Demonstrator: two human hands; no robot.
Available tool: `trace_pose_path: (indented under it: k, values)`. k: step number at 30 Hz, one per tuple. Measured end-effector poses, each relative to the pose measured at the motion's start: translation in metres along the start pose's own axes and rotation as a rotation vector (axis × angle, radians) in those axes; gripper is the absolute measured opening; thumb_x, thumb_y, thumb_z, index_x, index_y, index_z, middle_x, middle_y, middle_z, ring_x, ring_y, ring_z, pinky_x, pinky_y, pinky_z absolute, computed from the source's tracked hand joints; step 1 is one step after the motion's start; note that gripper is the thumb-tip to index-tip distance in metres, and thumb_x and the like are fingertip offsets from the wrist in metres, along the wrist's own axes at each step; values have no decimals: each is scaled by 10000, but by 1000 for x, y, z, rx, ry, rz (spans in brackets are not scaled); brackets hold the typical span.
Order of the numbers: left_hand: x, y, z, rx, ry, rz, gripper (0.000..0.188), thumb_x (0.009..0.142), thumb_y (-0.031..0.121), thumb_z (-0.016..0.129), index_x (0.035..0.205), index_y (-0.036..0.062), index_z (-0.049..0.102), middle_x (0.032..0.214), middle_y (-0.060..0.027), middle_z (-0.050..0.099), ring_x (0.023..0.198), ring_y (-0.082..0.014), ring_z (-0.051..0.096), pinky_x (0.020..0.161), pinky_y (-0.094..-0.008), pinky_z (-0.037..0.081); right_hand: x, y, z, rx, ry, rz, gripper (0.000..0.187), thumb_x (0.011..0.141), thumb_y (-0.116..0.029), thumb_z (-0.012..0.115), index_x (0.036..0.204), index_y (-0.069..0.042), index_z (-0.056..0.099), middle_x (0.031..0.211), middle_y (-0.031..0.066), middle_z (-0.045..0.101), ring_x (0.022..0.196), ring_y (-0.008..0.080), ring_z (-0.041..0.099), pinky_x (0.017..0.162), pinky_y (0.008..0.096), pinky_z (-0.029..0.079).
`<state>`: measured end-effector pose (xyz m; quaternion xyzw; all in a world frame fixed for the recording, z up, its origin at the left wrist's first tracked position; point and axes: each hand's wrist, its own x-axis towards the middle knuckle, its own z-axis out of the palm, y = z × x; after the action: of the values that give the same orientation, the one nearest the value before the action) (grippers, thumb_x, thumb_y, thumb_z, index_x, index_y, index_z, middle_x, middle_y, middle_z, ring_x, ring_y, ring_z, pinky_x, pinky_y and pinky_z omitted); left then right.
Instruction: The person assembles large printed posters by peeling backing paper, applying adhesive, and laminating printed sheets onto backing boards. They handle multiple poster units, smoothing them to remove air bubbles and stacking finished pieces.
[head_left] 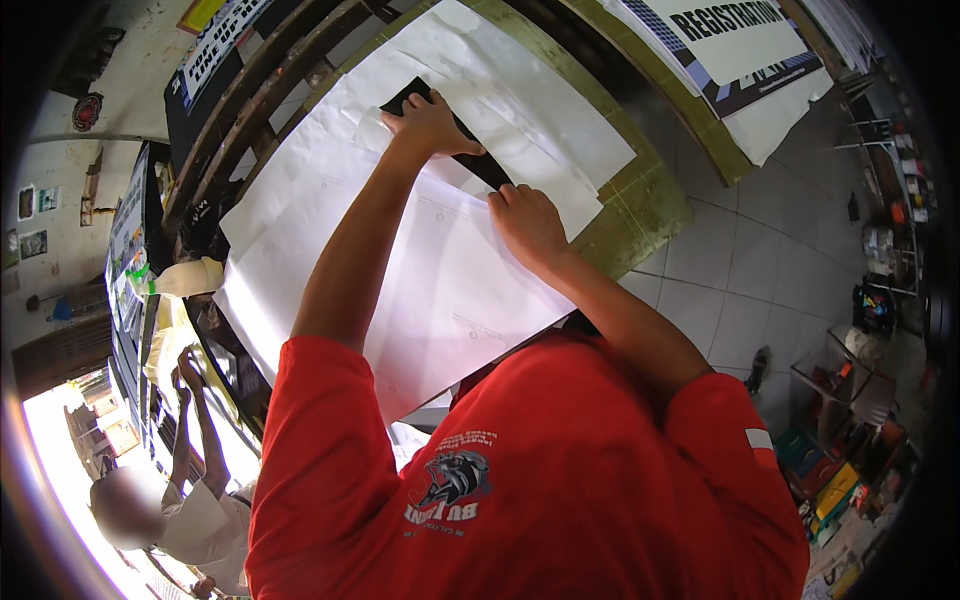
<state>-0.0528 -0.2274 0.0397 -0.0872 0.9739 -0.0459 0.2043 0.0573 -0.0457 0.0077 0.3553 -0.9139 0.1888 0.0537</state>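
Note:
A black flat strip [482,168] lies slantwise across white sheets on the table. My left hand [428,128] presses on its upper part, fingers and thumb spread apart. At the strip's lower right end is my right hand [528,225], its fingers curled closed at the corner of a large white sheet [440,270]. That sheet has faint print on it and reaches from the strip down toward my body, its near edge over the table's edge. Beyond the strip lies another white sheet [540,100], slightly wrinkled. My right fingertips are partly hidden.
The sheets rest on a green cutting surface [650,205]. A whitish spray bottle [190,278] with a green head stands at the left. Printed boards [740,50] lie on another table at the far right. A person [200,520] works at lower left. Shelves [895,200] line the right.

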Motion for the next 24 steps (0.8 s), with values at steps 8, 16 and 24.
trace_pose_path:
  k: [8,16,24]
  values:
    - [-6,-5,0,-6,-6,5,1250,530,676,701,1462,34,171,1476,-266,216,1367,-355,267,1025,-625,183,-19,10,-24,115,-128,324,168,853,-220,595,906,-60,593,857,87,608,858,262,592,743,388,487]
    - [-10,-8,7,-89,25,18,1238,554,700,685,1472,62,154,1497,-259,158,1394,-351,203,1028,-652,174,-45,21,-21,265,-52,481,126,802,-188,633,823,-69,599,794,60,622,824,244,586,703,374,478]
    - [-12,-11,12,-91,73,39,1251,549,714,688,1468,56,153,1485,-283,162,1399,-350,185,1026,-684,117,-36,24,-32,269,-209,495,120,780,-173,594,824,-67,631,832,95,639,825,292,604,740,413,484]
